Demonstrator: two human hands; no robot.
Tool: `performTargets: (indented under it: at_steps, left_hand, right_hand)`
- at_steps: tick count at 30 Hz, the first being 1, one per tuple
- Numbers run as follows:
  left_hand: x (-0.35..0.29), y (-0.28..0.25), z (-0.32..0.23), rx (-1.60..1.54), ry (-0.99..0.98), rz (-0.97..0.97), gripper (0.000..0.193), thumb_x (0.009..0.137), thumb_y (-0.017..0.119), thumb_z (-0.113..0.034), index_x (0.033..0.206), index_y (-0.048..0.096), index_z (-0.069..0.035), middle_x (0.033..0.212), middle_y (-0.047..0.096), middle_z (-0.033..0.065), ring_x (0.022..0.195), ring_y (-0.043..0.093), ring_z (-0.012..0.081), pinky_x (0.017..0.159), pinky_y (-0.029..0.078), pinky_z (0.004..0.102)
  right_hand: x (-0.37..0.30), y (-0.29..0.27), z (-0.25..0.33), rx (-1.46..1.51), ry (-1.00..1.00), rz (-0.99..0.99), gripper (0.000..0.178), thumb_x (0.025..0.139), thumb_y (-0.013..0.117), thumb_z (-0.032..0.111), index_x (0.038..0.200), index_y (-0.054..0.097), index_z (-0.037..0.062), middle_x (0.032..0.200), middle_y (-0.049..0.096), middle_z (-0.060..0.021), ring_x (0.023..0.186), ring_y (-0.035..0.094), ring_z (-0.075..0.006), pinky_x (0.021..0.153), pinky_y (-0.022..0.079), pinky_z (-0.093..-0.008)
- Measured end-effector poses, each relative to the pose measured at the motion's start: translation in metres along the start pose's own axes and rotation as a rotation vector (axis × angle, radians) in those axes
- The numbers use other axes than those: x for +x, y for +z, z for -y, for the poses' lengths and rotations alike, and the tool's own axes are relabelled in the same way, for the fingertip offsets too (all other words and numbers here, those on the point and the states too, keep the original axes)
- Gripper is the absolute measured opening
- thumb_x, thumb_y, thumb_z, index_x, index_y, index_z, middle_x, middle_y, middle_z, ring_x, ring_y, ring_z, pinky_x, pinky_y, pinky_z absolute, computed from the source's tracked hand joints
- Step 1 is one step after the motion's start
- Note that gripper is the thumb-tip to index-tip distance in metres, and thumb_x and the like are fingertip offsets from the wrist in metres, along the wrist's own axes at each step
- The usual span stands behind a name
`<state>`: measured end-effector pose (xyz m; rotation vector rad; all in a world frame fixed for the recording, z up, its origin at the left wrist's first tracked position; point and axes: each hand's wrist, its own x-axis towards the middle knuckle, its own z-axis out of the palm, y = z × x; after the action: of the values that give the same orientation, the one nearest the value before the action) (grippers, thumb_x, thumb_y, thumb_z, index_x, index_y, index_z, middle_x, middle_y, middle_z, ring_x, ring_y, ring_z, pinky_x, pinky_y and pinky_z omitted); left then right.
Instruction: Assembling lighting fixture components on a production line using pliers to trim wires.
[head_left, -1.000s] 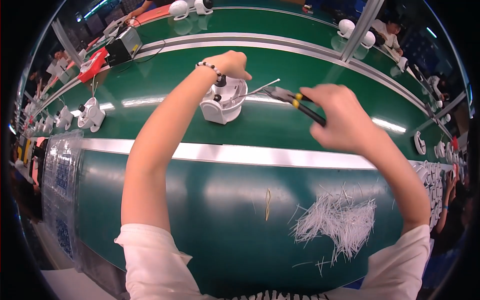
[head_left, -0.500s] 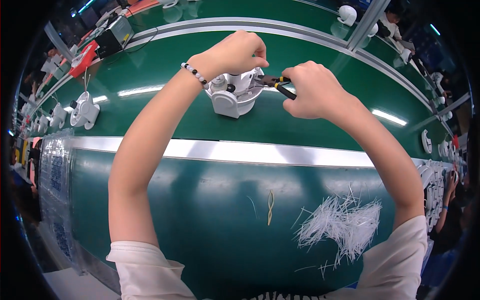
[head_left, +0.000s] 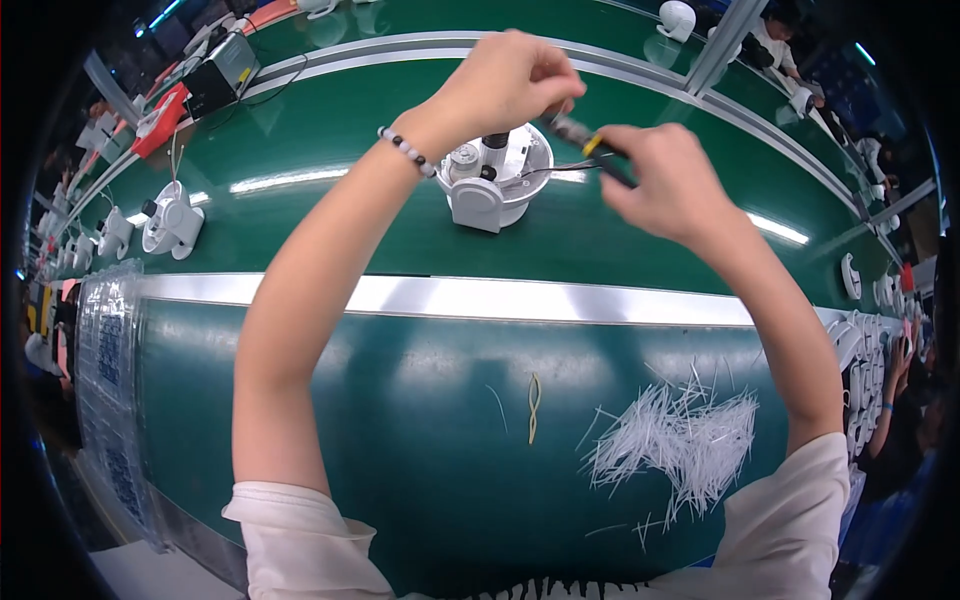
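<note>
A round white plastic housing (head_left: 480, 206) stands on the far green surface, its inner parts facing up. Dark wires (head_left: 560, 168) come out of its right side. My left hand (head_left: 515, 78), with a beaded bracelet (head_left: 405, 150) at the wrist, is above and beyond the housing. Its fingers are pinched together; what they hold, if anything, is too small to make out. In my right hand (head_left: 670, 180) is a pair of cutting pliers (head_left: 598, 148) with black and yellow handles. The blurred jaws point up and left, close to my left fingertips and off the housing.
A pile of thin white cable ties (head_left: 680, 450) lies on the near mat, with a twisted yellowish tie (head_left: 534, 410) left of it. Similar white units (head_left: 173, 222) line the left. Clear plastic trays (head_left: 108, 370) stand at the left edge. A metal rail (head_left: 440, 297) crosses in front.
Both hands have moved up and right from the housing. The pliers have come out of it and now tilt up toward my left fingers. More of the housing's inside shows.
</note>
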<state>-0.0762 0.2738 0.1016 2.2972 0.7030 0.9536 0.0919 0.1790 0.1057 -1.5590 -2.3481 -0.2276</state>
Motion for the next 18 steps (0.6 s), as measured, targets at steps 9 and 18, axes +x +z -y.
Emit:
performTargets:
  at_steps: [9, 18]
  left_hand:
    - [-0.073, 0.067, -0.076, -0.036, 0.335, 0.013, 0.039, 0.065, 0.066, -0.011, 0.102, 0.055, -0.006, 0.081, 0.059, 0.0156, 0.073, 0.06, 0.0308, 0.066, 0.049, 0.0344]
    - [-0.113, -0.099, -0.027, 0.293, -0.028, -0.614, 0.033, 0.074, 0.06, -0.006, 0.106, 0.055, -0.004, 0.092, 0.063, 0.0083, 0.07, 0.061, 0.0106, 0.059, 0.049, 0.0214]
  right_hand:
    - [-0.074, -0.066, -0.069, 0.827, 0.356, -0.437, 0.035, 0.083, 0.053, 0.013, 0.114, 0.048, -0.0036, 0.104, 0.057, -0.0109, 0.079, 0.055, -0.0112, 0.066, 0.044, -0.0224]
    - [-0.108, -0.071, -0.012, 2.238, 0.747, -0.769, 0.051, 0.09, 0.039, 0.017, 0.13, 0.017, -0.0067, 0.137, 0.021, -0.0191, 0.127, 0.023, -0.0276, 0.106, 0.016, -0.044]
